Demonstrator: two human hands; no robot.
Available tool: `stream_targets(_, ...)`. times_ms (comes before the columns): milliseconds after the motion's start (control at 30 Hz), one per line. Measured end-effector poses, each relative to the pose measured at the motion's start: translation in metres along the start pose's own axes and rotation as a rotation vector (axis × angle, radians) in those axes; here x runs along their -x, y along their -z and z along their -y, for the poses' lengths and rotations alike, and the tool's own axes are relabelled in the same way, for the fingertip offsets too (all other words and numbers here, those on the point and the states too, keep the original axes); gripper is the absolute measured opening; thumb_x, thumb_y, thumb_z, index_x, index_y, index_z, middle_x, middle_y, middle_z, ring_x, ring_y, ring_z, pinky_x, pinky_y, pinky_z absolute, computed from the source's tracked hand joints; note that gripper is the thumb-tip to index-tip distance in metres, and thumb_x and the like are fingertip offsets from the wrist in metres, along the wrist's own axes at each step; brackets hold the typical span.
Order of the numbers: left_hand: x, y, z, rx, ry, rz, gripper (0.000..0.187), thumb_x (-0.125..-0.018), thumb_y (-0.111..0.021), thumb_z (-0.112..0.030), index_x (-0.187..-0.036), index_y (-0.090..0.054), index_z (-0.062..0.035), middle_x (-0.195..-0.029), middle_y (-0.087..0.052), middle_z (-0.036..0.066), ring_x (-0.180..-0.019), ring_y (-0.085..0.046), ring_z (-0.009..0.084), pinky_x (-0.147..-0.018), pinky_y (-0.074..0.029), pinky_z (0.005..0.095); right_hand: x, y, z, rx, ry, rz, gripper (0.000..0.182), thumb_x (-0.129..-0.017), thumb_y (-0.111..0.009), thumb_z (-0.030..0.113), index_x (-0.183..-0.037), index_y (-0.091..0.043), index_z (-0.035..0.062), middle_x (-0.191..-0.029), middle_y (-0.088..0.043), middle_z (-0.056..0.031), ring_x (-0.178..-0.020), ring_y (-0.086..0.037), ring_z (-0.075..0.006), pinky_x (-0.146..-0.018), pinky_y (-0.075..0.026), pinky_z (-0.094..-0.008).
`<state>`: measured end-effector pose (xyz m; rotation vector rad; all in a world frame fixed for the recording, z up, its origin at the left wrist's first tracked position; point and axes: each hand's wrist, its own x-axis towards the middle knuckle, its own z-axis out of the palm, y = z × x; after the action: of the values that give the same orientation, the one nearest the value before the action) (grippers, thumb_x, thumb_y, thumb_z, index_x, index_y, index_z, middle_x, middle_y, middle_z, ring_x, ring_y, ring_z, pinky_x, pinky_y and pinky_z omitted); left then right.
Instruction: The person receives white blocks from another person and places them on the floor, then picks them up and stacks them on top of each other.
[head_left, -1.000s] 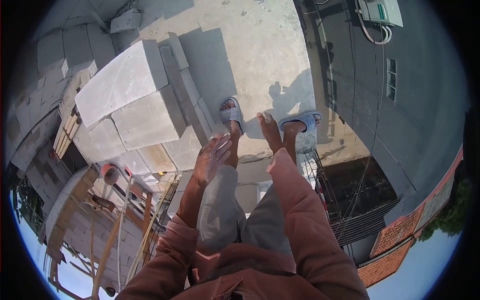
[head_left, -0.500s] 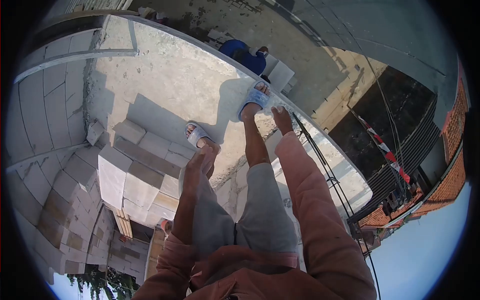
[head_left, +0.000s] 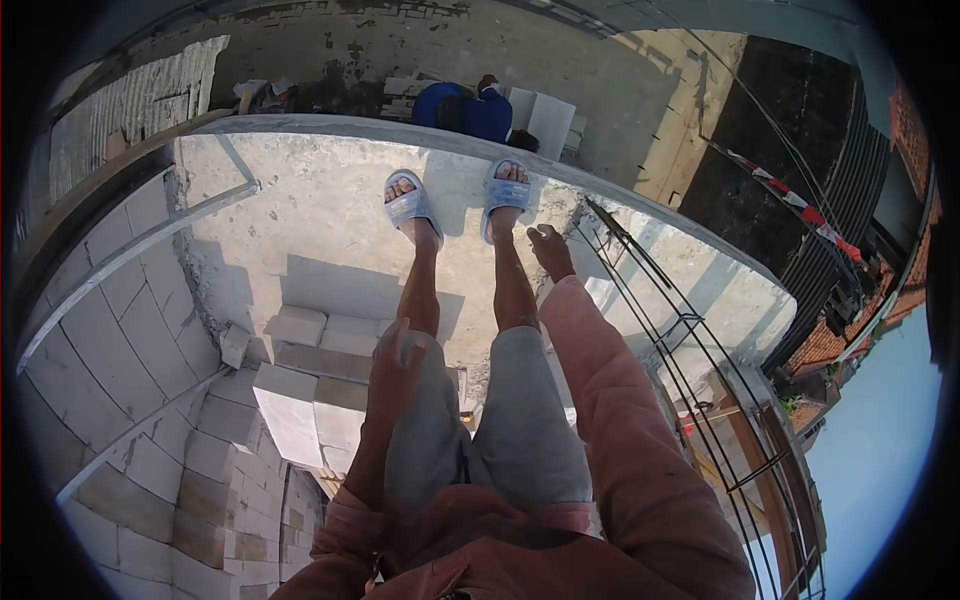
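Observation:
My left hand (head_left: 398, 358) hangs beside my left knee, a little blurred, its fingers loosely apart with nothing visible in them. My right hand (head_left: 549, 252) is held out past my right knee, fingers slightly bent and apart, and it appears to hold nothing. Just right of it are the ends of several dark steel reinforcing bars (head_left: 655, 335); I see a gap between hand and bars. Both my feet, in blue slide sandals (head_left: 408, 206), stand side by side on a concrete slab (head_left: 330, 190), close to its far edge.
Pale lightweight blocks (head_left: 285, 395) are stacked at the slab's near left. A block wall (head_left: 125, 270) rises at far left. Beyond the edge, lower down, a person in blue (head_left: 465, 110) bends near more blocks (head_left: 540, 120). A red-and-white strip (head_left: 800, 205) hangs at right.
My left foot has stepped forward, level with the right one. The view has turned, so the slab edge lies more crosswise and more of the steel bars shows. Both hands stay near my knees.

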<state>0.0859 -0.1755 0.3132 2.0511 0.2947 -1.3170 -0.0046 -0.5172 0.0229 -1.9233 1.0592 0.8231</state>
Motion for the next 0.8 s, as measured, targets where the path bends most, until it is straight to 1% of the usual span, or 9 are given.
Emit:
stream_targets(33,0.004,0.011,0.007,-0.083,0.031,0.034,0.079,-0.1,-0.055,-0.049,-0.152,-0.033,0.0058,-0.151,-0.042,0.028,-0.142,-0.04,0.0409,-0.116,-0.034,0.0424,0.006,-0.009,0.002,0.01,0.03,-0.036,0.059,-0.091,-0.064,0.047,-0.125,-0.062,-0.0012,-0.088,-0.072,-0.0173,-0.081,-0.072,-0.0224,-0.074,-0.053,-0.0377)
stream_targets(167,0.036,0.049,0.015,-0.26,0.197,0.278,0.101,-0.093,-0.063,-0.057,-0.156,-0.017,0.0074,-0.153,-0.034,0.034,-0.144,-0.037,0.0447,-0.116,-0.034,0.0447,0.044,-0.013,0.05,-0.091,-0.121,-0.02,0.054,-0.093,-0.061,0.045,-0.124,-0.063,0.0013,-0.103,-0.072,-0.0204,-0.096,-0.071,-0.0315,-0.084,-0.052,-0.0421)
stream_targets(200,0.042,0.055,0.014,-0.265,0.245,0.366,0.108,-0.091,-0.064,-0.059,-0.157,-0.012,0.0076,-0.153,-0.032,0.036,-0.144,-0.036,0.0455,-0.116,-0.034,0.0454,0.047,-0.014,0.056,-0.107,-0.138,-0.013,0.054,-0.093,-0.06,0.046,-0.124,-0.063,0.0027,-0.108,-0.071,-0.0224,-0.104,-0.068,-0.0376,-0.09,-0.05,-0.0442)
stream_targets(300,0.055,0.056,0.024,-0.178,0.233,0.43,0.124,-0.085,-0.069,-0.063,-0.157,0.003,0.0066,-0.153,-0.03,0.039,-0.143,-0.035,0.0481,-0.116,-0.034,0.0471,0.044,-0.022,0.05,-0.09,-0.105,0.013,0.06,-0.091,-0.059,0.047,-0.13,-0.059,0.0025,-0.12,-0.067,-0.029,-0.109,-0.066,-0.0447,-0.097,-0.051,-0.048)
stream_targets(400,0.048,0.053,0.01,-0.223,0.298,0.439,0.129,-0.084,-0.071,-0.061,-0.156,0.012,0.0055,-0.154,-0.028,0.039,-0.143,-0.036,0.0489,-0.116,-0.034,0.047,0.045,-0.023,0.049,-0.042,-0.105,-0.006,0.059,-0.091,-0.057,0.049,-0.128,-0.06,0.0026,-0.119,-0.067,-0.0288,-0.111,-0.065,-0.0452,-0.097,-0.05,-0.0479)
stream_targets(500,0.041,0.045,-0.002,-0.233,0.396,0.43,0.127,-0.085,-0.071,-0.059,-0.156,0.012,0.0057,-0.155,-0.027,0.039,-0.142,-0.037,0.0499,-0.116,-0.034,0.0472,0.043,-0.017,0.05,-0.073,-0.076,-0.015,0.058,-0.092,-0.057,0.05,-0.126,-0.061,0.0032,-0.118,-0.067,-0.0287,-0.112,-0.064,-0.0457,-0.097,-0.05,-0.0481)
stream_targets(600,0.041,0.037,-0.002,-0.234,0.373,0.389,0.125,-0.086,-0.071,-0.058,-0.156,0.013,0.0042,-0.154,-0.027,0.04,-0.142,-0.036,0.0499,-0.116,-0.034,0.047,0.03,0.004,0.058,-0.123,-0.077,0.055,0.057,-0.093,-0.058,0.05,-0.125,-0.061,0.0035,-0.117,-0.067,-0.0285,-0.114,-0.063,-0.0456,-0.097,-0.05,-0.0482)
stream_targets(700,0.043,0.019,-0.002,-0.202,0.302,0.276,0.117,-0.087,-0.07,-0.049,-0.158,0.009,-0.0001,-0.154,-0.028,0.039,-0.14,-0.036,0.0536,-0.113,-0.036,0.0521,-0.004,0.021,0.059,-0.039,-0.061,0.041,0.058,-0.092,-0.059,0.051,-0.124,-0.061,0.0036,-0.117,-0.067,-0.0287,-0.114,-0.063,-0.0459,-0.096,-0.05,-0.0489)
stream_targets(800,0.031,-0.008,-0.003,-0.295,0.16,0.129,0.105,-0.091,-0.068,-0.045,-0.16,-0.002,-0.0004,-0.158,-0.022,0.036,-0.146,-0.027,0.0507,-0.117,-0.031,0.0525,-0.05,0.042,0.053,0.013,-0.006,-0.037,0.061,-0.09,-0.062,0.052,-0.126,-0.06,0.0028,-0.119,-0.066,-0.0296,-0.115,-0.062,-0.0462,-0.097,-0.049,-0.0493)
